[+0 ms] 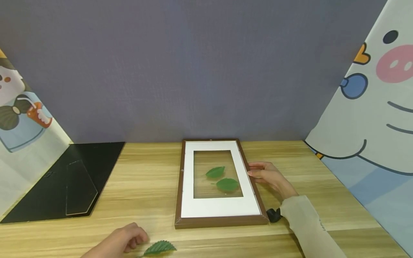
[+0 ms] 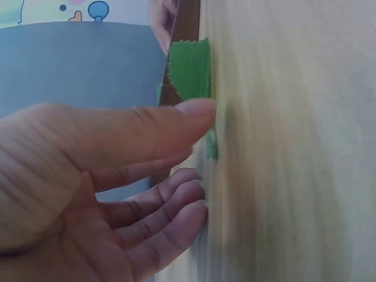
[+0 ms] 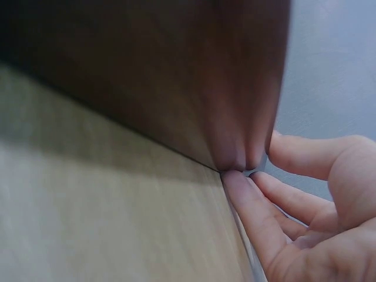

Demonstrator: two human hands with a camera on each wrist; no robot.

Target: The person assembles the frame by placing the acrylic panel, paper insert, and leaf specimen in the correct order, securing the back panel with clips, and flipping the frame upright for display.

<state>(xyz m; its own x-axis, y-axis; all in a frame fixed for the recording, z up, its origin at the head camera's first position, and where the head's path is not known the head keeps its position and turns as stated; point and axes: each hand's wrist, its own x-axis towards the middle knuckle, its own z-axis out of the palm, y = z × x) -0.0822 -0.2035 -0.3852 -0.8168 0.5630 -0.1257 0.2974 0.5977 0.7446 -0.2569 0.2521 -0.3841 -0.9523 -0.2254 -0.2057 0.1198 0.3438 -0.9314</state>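
A brown picture frame with a white mat lies on the table, two green leaves, one leaf above another leaf, showing inside its window. My right hand touches the frame's right side. In the right wrist view, the fingertips meet the frame's lower edge, mirrored in its dark side. My left hand, fingers loosely bent, is beside a loose serrated leaf in front of the frame. In the left wrist view, the thumb partly hides that leaf; nothing shows between thumb and fingers.
A black backing board with a stand flap lies at the left. Some small black thing is by the right wrist. A grey wall rises behind the wooden table; cartoon-printed panels flank both sides.
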